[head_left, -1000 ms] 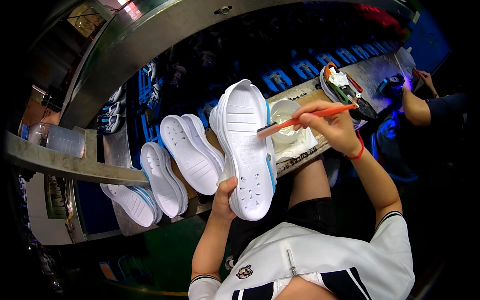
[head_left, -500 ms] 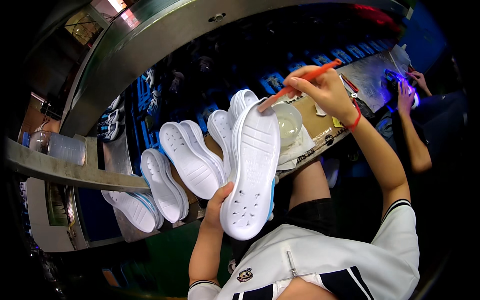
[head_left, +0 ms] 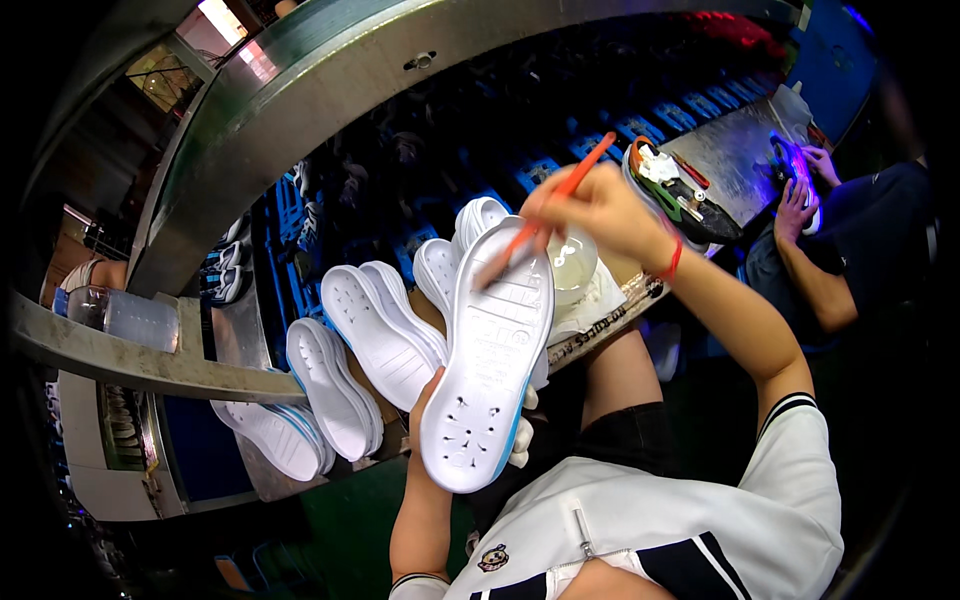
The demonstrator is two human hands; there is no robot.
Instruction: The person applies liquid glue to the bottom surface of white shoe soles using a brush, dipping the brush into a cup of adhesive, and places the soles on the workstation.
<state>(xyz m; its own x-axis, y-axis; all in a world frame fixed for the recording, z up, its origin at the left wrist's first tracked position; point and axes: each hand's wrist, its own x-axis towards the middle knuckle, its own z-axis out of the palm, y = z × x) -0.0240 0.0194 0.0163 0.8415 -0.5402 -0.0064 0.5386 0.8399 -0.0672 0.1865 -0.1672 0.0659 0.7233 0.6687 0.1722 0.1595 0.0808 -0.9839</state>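
A white shoe sole [head_left: 480, 380] with a blue side edge is tilted up in front of me. My left hand [head_left: 420, 412] grips it from beneath and along its left edge, most of the fingers hidden behind it. My right hand [head_left: 600, 212] is closed around an orange-handled brush [head_left: 585, 172], slightly blurred; the bristles lie over the sole's upper inner face. Wet-looking shine shows on that face. Just right of the sole stands a white bowl [head_left: 574, 270] with pale liquid, beside a crumpled white cloth [head_left: 600, 308]. More white soles [head_left: 380, 325] stand to the left.
A metal frame [head_left: 290, 90] arches over the bench's far side, above rows of blue holders [head_left: 640, 128]. Left, a plastic jug [head_left: 140, 318] sits behind a metal bar. A dark shoe part holding small tools [head_left: 680, 195] lies right; beyond, a co-worker's hands [head_left: 797, 205] hold a violet-lit shoe.
My right hand has brought the brush down and left, from the sole's top end toward its middle. The sole has shifted slightly left and down in my left hand.
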